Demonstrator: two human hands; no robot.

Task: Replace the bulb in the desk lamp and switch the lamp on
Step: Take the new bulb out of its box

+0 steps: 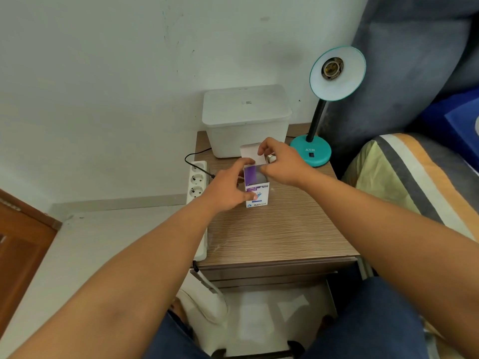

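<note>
A teal desk lamp (337, 73) stands at the back right of the wooden nightstand (272, 234), its shade facing me and its socket (332, 68) empty. Its round base (311, 151) carries a small black switch. My left hand (228, 190) grips the side of a small white and purple bulb box (256, 195) standing upright on the nightstand with its top flap open. My right hand (280, 164) is at the box's open top, holding a bulb (270, 158). Only the bulb's metal screw base shows clearly; its round end sits in the box mouth.
A white lidded plastic bin (246, 117) stands behind the box against the wall. A white power strip (198, 182) with a black cable plugged in lies along the nightstand's left edge. A bed with a striped blanket (404, 182) is close on the right.
</note>
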